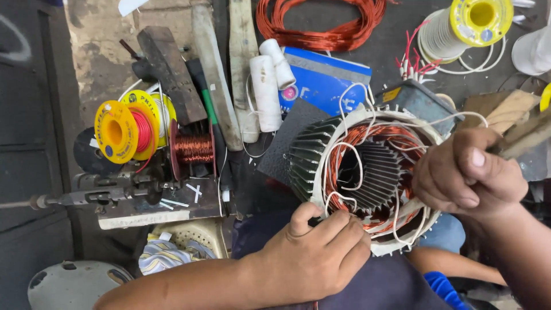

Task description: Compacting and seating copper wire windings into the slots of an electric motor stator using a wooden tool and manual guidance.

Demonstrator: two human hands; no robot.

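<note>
Cluttered dark workbench (402,34); right of centre sits a motor stator (367,166), surely heavy and rigid, best held by its finned shell. Left hand (313,252) grips its lower rim; right hand (468,172) is closed on a wooden stick (525,138).

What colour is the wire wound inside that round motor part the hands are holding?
Coppery orange-red, on the windings inside the stator, seen in the head view.
</note>
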